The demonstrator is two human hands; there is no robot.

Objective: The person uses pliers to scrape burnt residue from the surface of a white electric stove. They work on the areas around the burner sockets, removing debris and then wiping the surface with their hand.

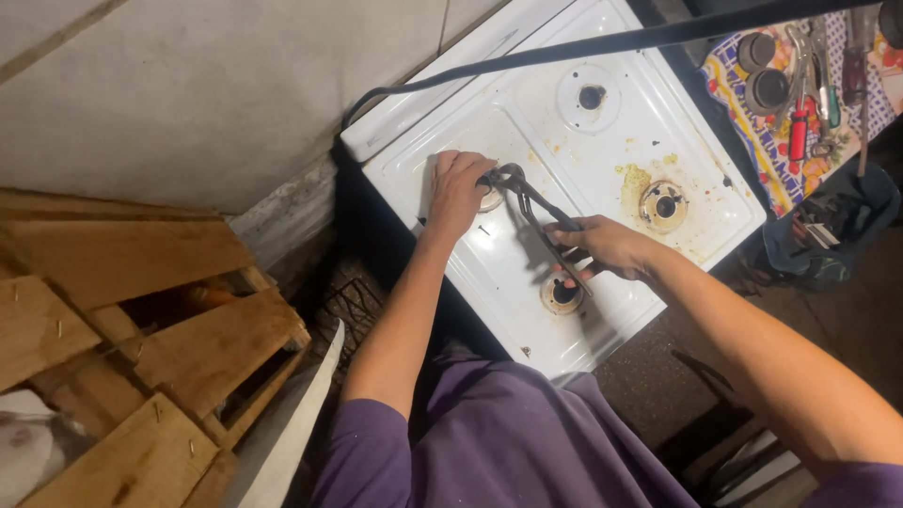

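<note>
A white, stained gas stove top (527, 273) lies tilted before me, with several burner holes. My left hand (456, 188) rests over the burner seat (491, 198) at the stove's left side, fingers curled on it. My right hand (607, 246) grips the handles of dark pliers (531, 199), whose jaws reach the same burner seat beside my left fingers. Another burner opening (562, 293) sits just below my right hand.
A black cable (564, 47) runs across the stove's far edge. Stacked wooden pallets (122, 320) fill the left. At the upper right, a patterned cloth (800, 122) holds screwdrivers, pliers and round burner caps. A dark bag (828, 226) sits below it.
</note>
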